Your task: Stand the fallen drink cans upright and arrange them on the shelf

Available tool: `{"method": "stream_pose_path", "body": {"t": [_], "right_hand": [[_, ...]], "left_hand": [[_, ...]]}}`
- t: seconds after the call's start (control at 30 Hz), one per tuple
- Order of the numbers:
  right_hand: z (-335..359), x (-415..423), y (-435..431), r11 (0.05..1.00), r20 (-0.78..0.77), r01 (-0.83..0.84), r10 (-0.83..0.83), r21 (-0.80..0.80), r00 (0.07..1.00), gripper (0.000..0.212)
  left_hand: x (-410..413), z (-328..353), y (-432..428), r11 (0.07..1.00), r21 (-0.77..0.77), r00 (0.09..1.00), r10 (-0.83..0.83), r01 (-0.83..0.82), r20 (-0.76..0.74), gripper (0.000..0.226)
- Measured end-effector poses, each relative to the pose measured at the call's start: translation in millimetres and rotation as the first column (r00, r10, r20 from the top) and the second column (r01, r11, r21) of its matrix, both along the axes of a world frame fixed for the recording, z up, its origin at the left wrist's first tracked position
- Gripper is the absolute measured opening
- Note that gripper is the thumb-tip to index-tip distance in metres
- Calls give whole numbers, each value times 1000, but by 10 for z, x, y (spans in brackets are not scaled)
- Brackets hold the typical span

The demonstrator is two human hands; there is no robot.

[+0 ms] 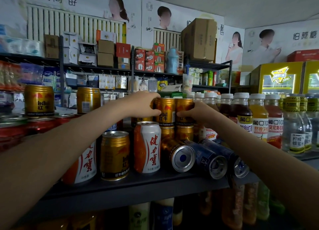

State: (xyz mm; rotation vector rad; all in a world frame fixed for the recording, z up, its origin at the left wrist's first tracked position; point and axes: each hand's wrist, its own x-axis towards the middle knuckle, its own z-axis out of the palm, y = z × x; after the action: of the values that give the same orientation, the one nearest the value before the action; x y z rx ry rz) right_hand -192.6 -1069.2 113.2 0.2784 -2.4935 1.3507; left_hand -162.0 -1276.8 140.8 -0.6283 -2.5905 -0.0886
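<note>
My left hand [144, 103] grips a gold Red Bull can [166, 111] that stands on top of another gold can at the back of the dark shelf [138, 183]. Beside it, my right hand [198, 113] grips a second stacked gold can [184, 109]. Below them a gold can [178, 153] and two dark blue cans [209, 158] [237, 162] lie on their sides, bottoms facing me. Upright at the front stand a gold can [115, 155], a white-and-orange can [147, 147] and another white-and-orange can [85, 162] partly hidden by my left arm.
Two gold cans [39, 100] [88, 100] stand on red cans [39, 126] at the left. Juice and water bottles [259, 115] fill the shelf to the right. Behind are racks of boxes and packets, and bottles show on the shelf below.
</note>
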Motion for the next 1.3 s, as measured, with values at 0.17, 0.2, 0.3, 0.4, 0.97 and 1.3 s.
{"method": "stream_pose_path", "body": {"t": [0.17,0.2,0.3,0.4,0.97,1.3], "right_hand": [[-10,42,-9,998,-21,32,-31,53,999,34],[-10,49,-14,997,-32,42,-40,59,999,34],[5,156,-38,993,-72,66,-60,98,996,33],[20,339,-53,993,-109,82,-73,83,991,27],[-926,1639,-243,915,-552,343,-177,214,815,58],[-1375,1423,218,872,-574,386,-158,300,804,59]], "left_hand": [[13,-7,9,1000,8,1000,13,-13,-10,66],[21,-8,10,1000,4,1000,12,-12,-14,65],[80,-1,22,1000,14,1000,9,-9,-26,63],[190,10,13,999,38,999,20,-18,-43,61],[1369,-1041,258,919,310,904,-100,244,-416,44],[1143,-1598,777,940,340,963,77,16,-258,63]]}}
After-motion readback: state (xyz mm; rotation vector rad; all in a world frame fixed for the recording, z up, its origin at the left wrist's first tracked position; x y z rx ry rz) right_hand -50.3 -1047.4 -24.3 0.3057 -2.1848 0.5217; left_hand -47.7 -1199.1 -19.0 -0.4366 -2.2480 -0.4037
